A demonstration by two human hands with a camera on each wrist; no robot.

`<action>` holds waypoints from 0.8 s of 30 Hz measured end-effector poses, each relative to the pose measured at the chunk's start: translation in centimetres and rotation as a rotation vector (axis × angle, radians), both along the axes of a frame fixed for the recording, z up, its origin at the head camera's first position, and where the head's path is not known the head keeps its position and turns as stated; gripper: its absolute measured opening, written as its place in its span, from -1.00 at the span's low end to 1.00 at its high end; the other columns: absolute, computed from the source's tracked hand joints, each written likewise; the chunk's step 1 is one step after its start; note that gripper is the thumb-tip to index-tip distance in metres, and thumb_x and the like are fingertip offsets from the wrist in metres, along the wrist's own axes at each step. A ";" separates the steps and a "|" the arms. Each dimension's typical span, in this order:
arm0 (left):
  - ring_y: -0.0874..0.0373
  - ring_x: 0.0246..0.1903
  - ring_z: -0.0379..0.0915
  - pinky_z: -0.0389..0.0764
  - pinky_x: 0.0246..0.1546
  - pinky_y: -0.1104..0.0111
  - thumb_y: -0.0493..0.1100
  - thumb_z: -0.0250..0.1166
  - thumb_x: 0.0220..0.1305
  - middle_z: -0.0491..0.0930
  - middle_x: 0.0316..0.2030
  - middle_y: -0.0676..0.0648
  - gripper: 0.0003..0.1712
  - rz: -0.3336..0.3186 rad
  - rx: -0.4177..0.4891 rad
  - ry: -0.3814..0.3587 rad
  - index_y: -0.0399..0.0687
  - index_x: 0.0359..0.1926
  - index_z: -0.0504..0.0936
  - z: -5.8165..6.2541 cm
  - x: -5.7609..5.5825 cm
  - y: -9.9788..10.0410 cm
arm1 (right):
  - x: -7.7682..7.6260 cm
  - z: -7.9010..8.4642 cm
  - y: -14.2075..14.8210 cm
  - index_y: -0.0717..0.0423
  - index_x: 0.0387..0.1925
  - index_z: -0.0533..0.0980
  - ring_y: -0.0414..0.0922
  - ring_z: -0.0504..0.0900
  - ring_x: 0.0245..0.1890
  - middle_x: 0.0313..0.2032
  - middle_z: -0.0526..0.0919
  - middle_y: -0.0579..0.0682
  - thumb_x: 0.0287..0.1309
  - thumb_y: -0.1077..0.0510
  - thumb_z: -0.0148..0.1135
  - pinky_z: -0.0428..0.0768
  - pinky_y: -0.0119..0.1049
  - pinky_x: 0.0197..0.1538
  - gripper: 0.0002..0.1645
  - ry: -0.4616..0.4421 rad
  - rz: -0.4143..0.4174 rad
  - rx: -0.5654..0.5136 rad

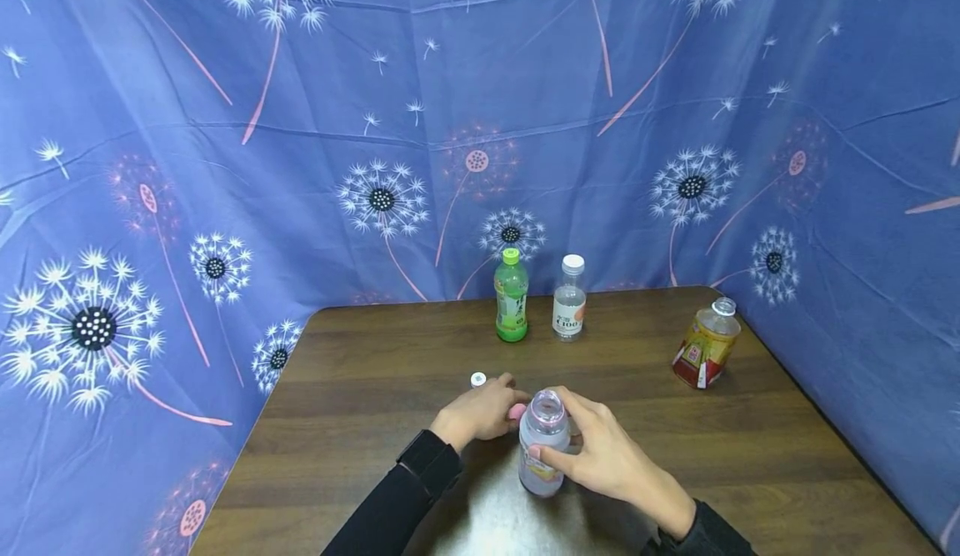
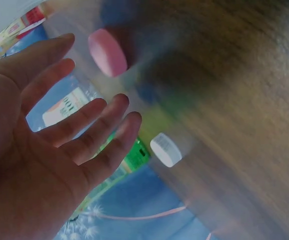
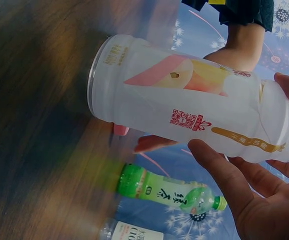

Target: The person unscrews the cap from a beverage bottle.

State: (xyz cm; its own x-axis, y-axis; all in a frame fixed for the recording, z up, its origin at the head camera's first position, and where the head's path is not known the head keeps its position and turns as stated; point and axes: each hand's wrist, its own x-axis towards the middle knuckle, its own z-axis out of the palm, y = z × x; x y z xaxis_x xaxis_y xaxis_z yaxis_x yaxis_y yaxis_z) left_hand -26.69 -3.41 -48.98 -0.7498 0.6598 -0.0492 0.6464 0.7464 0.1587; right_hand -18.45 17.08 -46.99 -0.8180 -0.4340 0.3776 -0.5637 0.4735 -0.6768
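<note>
right hand (image 1: 603, 448) has thumb and fingers round an uncapped juice bottle (image 1: 542, 456), bottom centre of the frame, left hand (image 1: 480, 411) is loose with fingers apart, holding nothing, right by a pink cap (image 1: 516, 412), white cap (image 1: 477, 379) just above it, green tea bottle (image 1: 512, 302) and C100 bottle (image 1: 568, 313) near frame centre, yellow-labelled bottle (image 1: 707, 343) over on the right

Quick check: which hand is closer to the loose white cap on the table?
Left. The left hand is just on the near side of the white cap; the right hand is farther off to the right, gripping the bottle.
</note>
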 end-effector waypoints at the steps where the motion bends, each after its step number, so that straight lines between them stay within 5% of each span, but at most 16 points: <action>1: 0.14 -0.09 0.45 0.56 -0.18 0.26 0.08 0.31 0.14 0.43 -0.02 0.03 -0.54 0.002 -0.015 0.005 0.42 0.11 0.51 -0.1 0.0 0.1 | 0.0 0.0 0.0 -0.35 0.09 0.30 -0.31 0.62 -0.21 -0.15 0.54 -0.35 -0.04 -0.18 0.36 0.59 -0.47 -0.37 -0.35 0.012 -0.001 0.002; 13: 0.23 -0.25 0.48 0.54 -0.24 0.35 -0.06 0.35 0.05 0.51 -0.26 0.12 -0.88 -0.046 -0.047 0.169 0.27 -0.33 0.62 -1.7 -0.4 0.3 | 0.0 0.3 -0.3 -0.33 0.10 0.30 -0.27 0.62 -0.20 -0.14 0.53 -0.30 -0.02 -0.19 0.34 0.59 -0.49 -0.41 -0.36 -0.034 0.019 -0.010; 24: 0.30 -0.45 0.29 0.39 -0.46 0.42 -0.03 0.31 0.03 0.34 -0.42 0.15 -0.80 -0.089 0.007 0.193 0.21 -0.56 0.43 -1.8 -0.4 0.0 | 0.2 0.2 0.0 -0.34 0.10 0.30 -0.25 0.63 -0.20 -0.13 0.55 -0.27 -0.02 -0.16 0.36 0.58 -0.49 -0.43 -0.36 -0.038 0.011 -0.023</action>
